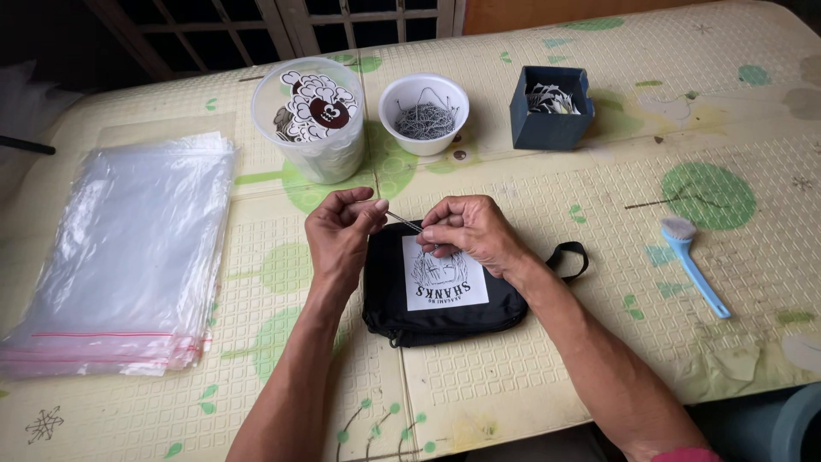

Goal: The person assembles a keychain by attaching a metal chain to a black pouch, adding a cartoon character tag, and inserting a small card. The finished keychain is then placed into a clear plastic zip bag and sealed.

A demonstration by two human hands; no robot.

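- Our left hand (342, 229) is raised just above the counter (599, 214), fingers curled, thumb and forefinger pinched on one end of a thin metal pin (404, 222).
- Our right hand (469, 231) meets it from 3 o'clock, fingertips clenched on the pin's other end, knuckles up.
- Both hands hover over a black pouch (445, 295) with a white printed patch; the pouch lies flat at the counter's near centre, its strap loop at 3 o'clock.
- At 12 o'clock: a white bowl (424, 113) of metal pins; at 11, a clear tub (310, 120) of stickers; at 1, a dark blue box (552, 107).
- At 9 o'clock: a stack of clear bags (128, 257). At 3: a light blue brush (694, 265), well apart.
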